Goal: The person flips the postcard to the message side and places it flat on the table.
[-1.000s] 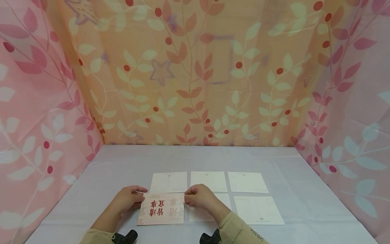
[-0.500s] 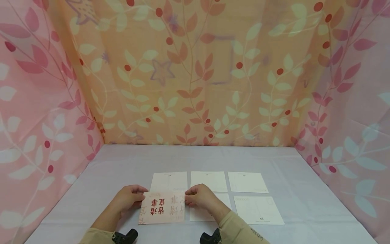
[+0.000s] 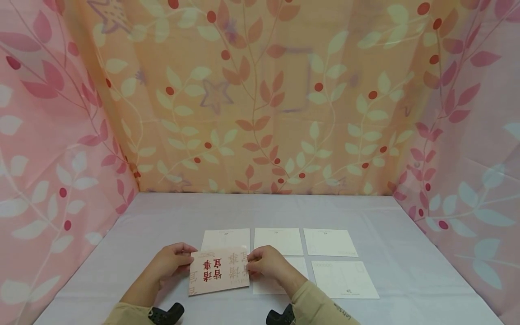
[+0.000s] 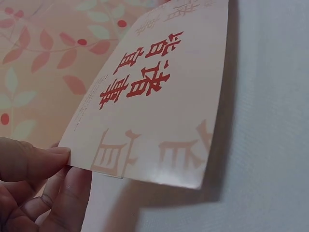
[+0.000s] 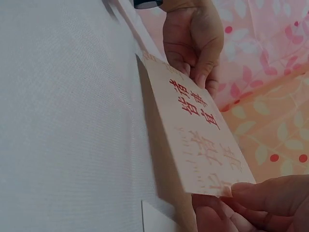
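A pale pink postcard [image 3: 219,272] printed with red Chinese characters is held by both hands, its lettering upside down in the head view. My left hand [image 3: 172,262] pinches the card's left edge near the far corner; thumb on top shows in the left wrist view, where the card [image 4: 145,96] tilts up off the cloth and casts a shadow. On the opposite edge my right hand [image 3: 268,264] pinches with thumb and fingers, as the right wrist view shows beside the card [image 5: 193,130]. The card overlaps a white card [image 3: 225,238] behind it.
Two more white cards [image 3: 278,241] [image 3: 330,243] continue the back row. In the front row, one white card [image 3: 268,285] lies partly under my right forearm and another [image 3: 345,280] lies to its right. White cloth covers the table [image 3: 162,216]; floral curtains [image 3: 260,113] enclose it.
The pink postcard has risen and shifted slightly right and away from me, tilting so it covers more of the white card behind. Both hands keep their pinch.
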The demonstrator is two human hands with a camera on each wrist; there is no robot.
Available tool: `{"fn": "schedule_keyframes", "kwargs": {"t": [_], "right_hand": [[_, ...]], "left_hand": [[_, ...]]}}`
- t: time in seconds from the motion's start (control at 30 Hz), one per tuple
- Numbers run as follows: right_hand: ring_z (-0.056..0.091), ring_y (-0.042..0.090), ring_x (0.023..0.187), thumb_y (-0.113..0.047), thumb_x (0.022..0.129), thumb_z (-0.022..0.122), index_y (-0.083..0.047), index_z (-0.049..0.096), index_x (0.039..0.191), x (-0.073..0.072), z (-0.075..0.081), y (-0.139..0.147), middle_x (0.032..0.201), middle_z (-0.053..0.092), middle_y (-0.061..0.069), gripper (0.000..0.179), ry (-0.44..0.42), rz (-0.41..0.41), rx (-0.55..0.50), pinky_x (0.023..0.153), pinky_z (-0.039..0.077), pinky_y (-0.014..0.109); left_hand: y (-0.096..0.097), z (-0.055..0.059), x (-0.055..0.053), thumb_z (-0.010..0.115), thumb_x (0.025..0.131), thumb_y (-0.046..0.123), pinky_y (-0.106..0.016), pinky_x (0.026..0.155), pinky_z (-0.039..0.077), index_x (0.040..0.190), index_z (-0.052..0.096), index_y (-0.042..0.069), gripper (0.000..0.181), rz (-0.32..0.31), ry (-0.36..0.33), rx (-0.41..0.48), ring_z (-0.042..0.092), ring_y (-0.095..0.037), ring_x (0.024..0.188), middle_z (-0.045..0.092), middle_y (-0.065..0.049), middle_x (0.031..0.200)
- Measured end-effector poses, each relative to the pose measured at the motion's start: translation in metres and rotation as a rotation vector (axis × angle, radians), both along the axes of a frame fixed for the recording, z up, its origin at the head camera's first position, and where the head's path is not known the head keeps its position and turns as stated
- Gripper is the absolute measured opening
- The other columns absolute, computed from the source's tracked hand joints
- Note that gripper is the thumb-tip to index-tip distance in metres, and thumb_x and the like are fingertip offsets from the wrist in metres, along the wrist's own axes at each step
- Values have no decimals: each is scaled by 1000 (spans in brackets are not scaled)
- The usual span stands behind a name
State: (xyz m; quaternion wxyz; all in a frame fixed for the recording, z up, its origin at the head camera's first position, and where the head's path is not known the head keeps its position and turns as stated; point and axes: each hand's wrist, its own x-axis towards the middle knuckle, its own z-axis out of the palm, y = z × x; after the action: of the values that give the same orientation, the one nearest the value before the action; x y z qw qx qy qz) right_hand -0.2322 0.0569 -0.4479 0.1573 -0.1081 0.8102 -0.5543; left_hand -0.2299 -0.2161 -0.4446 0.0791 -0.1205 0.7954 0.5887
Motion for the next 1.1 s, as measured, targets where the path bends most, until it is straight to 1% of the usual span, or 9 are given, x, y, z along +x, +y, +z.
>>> {"fn": "schedule_keyframes", "kwargs": {"t": [0.07, 0.17, 0.33, 0.5, 0.63, 0.73, 0.87, 1.0, 1.1], "right_hand": [[59, 14, 58, -1, 78, 67, 1, 64, 80, 0, 0, 0, 68, 62, 4, 4, -6, -1, -4, 56, 53, 29], [59, 14, 56, 0, 79, 66, 2, 61, 77, 0, 0, 1, 66, 61, 4, 6, -15, -3, -16, 54, 53, 28], [58, 15, 55, 0, 80, 64, 1, 58, 78, 0, 0, 2, 65, 61, 5, 7, -25, -1, -38, 52, 52, 28], [59, 16, 56, 1, 80, 64, -1, 57, 77, -2, -1, 3, 66, 60, 5, 8, -14, -13, -49, 52, 52, 29], [60, 16, 57, 2, 80, 63, -1, 57, 77, -5, -1, 5, 66, 60, 4, 7, -9, -18, -61, 53, 52, 29], [60, 16, 58, 2, 80, 63, -1, 58, 78, -6, -2, 6, 66, 61, 5, 6, -5, -23, -64, 54, 52, 29], [61, 17, 59, 2, 81, 62, 3, 59, 81, -7, -1, 8, 68, 62, 6, 4, 5, -25, -63, 55, 52, 30], [62, 16, 58, 1, 82, 62, 5, 58, 82, -9, -1, 11, 69, 63, 7, 6, 12, -29, -68, 55, 53, 29], [62, 15, 58, 1, 82, 62, 3, 58, 81, -10, 0, 11, 69, 63, 6, 5, 13, -40, -67, 55, 53, 28]], "left_hand": [[1, 0, 0, 61, 81, -5, -31, 65, 51, 101, 62, 0, 21, 1, 3, 8, 58, -17, 74, 62, -7, 85], [4, 2, 1, 60, 81, -4, -31, 65, 51, 102, 62, 1, 22, -1, 4, 17, 58, -17, 74, 62, -7, 86], [6, 5, 2, 59, 83, -2, -31, 66, 51, 106, 61, 1, 23, 0, -4, 20, 59, -17, 74, 64, -7, 87], [6, 5, 2, 58, 85, 1, -32, 66, 51, 108, 59, 1, 23, -11, -8, 50, 60, -18, 74, 66, -9, 92], [7, 4, 2, 59, 85, 4, -33, 66, 52, 105, 60, 1, 20, -10, -27, 58, 61, -18, 75, 66, -10, 94], [7, 4, 2, 61, 84, 5, -33, 67, 52, 102, 60, 1, 19, -8, -40, 54, 62, -19, 76, 66, -10, 93], [9, 2, 4, 62, 83, 4, -33, 67, 53, 99, 61, -1, 18, -5, -44, 61, 62, -19, 75, 66, -9, 91], [10, 1, 5, 61, 82, 3, -33, 66, 53, 98, 61, -2, 17, -15, -40, 67, 61, -19, 74, 66, -8, 87], [11, 2, 6, 61, 83, 2, -34, 66, 53, 99, 61, -3, 17, -29, -39, 60, 61, -18, 73, 65, -8, 86]]}}
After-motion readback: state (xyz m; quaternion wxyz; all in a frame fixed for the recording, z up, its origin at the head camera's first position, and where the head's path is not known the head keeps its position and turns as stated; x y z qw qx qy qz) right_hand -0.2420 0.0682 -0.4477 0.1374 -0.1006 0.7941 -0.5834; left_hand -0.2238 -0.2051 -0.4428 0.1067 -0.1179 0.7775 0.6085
